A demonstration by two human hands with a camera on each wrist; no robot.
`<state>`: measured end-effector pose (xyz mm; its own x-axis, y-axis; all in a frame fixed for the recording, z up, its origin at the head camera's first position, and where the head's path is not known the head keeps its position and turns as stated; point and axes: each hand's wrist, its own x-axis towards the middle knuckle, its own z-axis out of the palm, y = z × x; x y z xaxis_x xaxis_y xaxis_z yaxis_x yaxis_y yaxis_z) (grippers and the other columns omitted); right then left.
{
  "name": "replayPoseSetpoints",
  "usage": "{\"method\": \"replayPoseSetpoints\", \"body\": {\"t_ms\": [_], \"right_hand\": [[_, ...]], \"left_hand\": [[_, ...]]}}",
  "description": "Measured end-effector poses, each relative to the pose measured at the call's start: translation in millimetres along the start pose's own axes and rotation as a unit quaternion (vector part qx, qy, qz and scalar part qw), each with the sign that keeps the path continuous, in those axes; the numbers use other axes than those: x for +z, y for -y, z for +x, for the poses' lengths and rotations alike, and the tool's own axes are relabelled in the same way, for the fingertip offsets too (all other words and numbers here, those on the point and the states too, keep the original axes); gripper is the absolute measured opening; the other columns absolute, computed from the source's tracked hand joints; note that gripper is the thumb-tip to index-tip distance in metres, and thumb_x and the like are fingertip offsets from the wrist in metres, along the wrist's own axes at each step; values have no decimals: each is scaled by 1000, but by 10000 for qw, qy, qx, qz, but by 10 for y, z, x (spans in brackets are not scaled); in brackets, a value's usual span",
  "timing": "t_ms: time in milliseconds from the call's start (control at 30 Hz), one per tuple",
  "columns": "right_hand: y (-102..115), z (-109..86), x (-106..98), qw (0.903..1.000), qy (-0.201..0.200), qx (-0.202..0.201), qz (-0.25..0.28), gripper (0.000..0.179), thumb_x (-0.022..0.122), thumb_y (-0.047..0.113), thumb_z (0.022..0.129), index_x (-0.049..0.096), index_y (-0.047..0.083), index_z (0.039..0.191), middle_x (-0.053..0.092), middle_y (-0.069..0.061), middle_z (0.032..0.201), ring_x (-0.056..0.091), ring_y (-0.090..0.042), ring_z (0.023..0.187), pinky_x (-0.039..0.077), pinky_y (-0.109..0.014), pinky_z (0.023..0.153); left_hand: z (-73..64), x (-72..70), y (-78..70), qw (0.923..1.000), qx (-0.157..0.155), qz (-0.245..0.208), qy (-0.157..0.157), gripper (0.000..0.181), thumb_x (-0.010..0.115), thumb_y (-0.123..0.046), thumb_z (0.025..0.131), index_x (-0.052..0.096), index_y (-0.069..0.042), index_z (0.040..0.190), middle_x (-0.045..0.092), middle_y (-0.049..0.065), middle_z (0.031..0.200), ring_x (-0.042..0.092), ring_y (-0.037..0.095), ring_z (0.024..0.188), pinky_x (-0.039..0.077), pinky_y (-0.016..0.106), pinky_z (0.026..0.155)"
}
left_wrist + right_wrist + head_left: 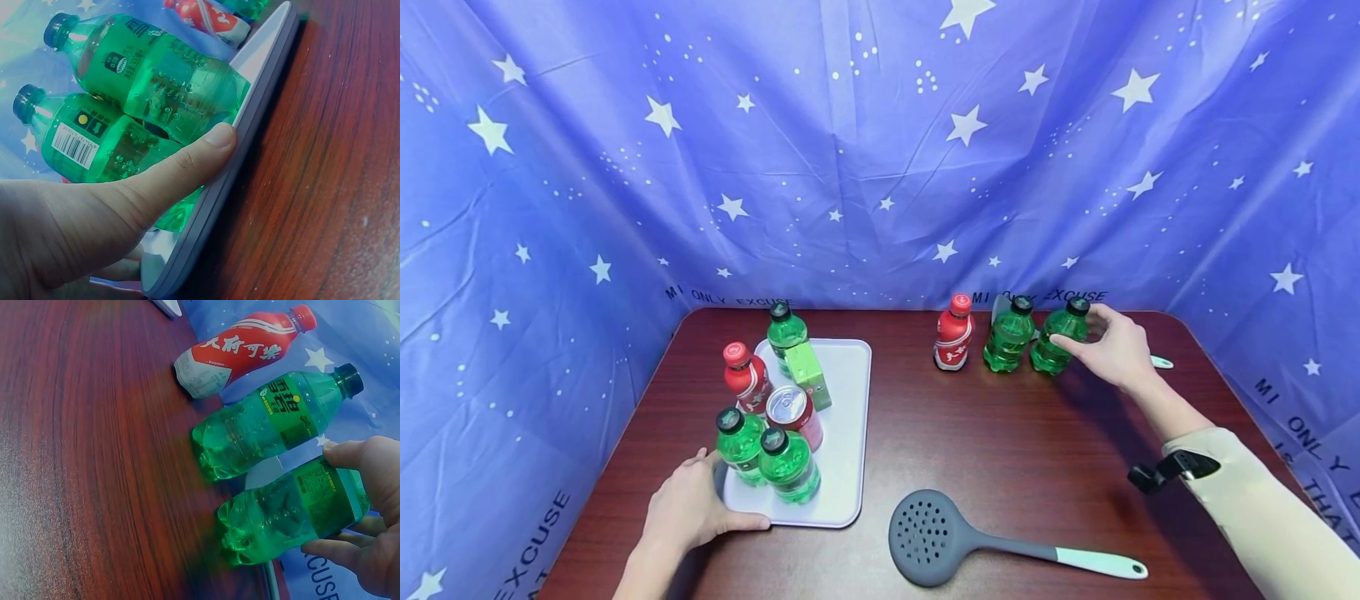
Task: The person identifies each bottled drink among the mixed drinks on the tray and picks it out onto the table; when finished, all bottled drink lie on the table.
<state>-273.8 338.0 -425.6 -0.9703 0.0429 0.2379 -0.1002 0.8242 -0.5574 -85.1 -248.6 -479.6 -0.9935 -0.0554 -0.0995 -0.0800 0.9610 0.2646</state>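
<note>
At the table's back right, my right hand [1114, 348] grips a green soda bottle [1058, 332] with a black cap, thumb on one side and fingers on the other. A second green bottle [265, 422] stands beside it, then a red cola bottle [953, 335]. My left hand [687, 507] holds the near left corner of a white tray [848, 433], its thumb [187, 164] along the rim. The tray bears several green bottles [790, 471], a red bottle [748, 379], a red can [805, 423] and a green carton [808, 377].
A dark grey slotted skimmer [928, 537] with a pale green handle lies at the front of the table [970, 442]. Behind the right-hand bottles lies another utensil, mostly hidden, its pale handle end [1161, 362] showing. A blue star-patterned cloth [865, 150] hangs around the table.
</note>
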Motion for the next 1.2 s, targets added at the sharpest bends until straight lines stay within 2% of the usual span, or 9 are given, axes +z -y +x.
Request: {"method": "replayPoseSetpoints", "body": {"t_ms": [167,467,567,667,800,900,1000,1100,1200], "right_hand": [[-46,-6,-7,10000,-65,-20,47,59,85,46,89,65,3,125,76,-28,118,73,-46,113,51,-48,87],[-98,7,-36,9995,48,-245,168,55,85,43,90,65,5,125,76,-24,117,74,-43,110,45,-16,74],[-103,4,-42,9995,104,-223,196,56,84,43,91,64,4,126,75,-24,117,74,-44,111,47,-16,75],[-93,1,-37,9996,79,-162,202,59,84,44,91,62,4,129,75,-25,118,73,-44,110,50,-25,80],[-39,18,-17,9992,-221,-160,293,69,85,44,90,60,5,141,74,-25,124,72,-42,110,48,-28,83],[38,53,-18,9966,-615,-221,492,71,86,41,89,60,9,146,72,-22,132,69,-38,112,43,-20,82],[155,100,-51,9916,-1001,-334,745,66,88,36,87,63,12,144,71,-18,138,67,-34,120,41,-13,86],[304,146,-97,9856,-1239,-500,1033,64,90,30,86,64,11,142,69,-15,143,65,-31,133,42,-8,98],[467,181,-141,9809,-1346,-677,1231,63,90,27,86,65,13,141,69,-13,143,64,-24,137,44,-11,110]], "left_hand": [[2,-6,-8,10000,-33,-8,28,135,90,-87,41,63,0,142,65,38,135,59,56,132,57,70,92],[5,-14,4,10000,-2,3,24,135,90,-87,42,63,0,141,66,37,134,58,57,133,56,71,94],[4,-7,8,10000,22,10,4,134,90,-87,42,64,0,141,67,36,133,58,57,133,56,71,94],[2,-5,8,10000,24,-1,13,135,89,-87,42,64,0,141,67,36,134,58,57,133,56,71,95],[-1,-22,2,10000,-6,-22,41,134,90,-87,41,64,0,140,66,38,134,58,57,132,56,71,94],[4,-35,-5,10000,-29,-20,75,133,91,-85,42,64,1,140,66,38,134,58,57,132,55,71,94],[13,-34,-8,9999,-48,-19,120,134,91,-86,42,63,1,140,65,38,135,58,57,133,55,71,95],[19,-26,-5,9999,-44,-24,129,135,90,-86,42,63,0,141,65,38,135,57,57,134,55,71,95],[21,-22,-1,9999,-21,-20,104,135,90,-87,41,63,0,141,65,38,135,58,57,133,55,71,95]]}}
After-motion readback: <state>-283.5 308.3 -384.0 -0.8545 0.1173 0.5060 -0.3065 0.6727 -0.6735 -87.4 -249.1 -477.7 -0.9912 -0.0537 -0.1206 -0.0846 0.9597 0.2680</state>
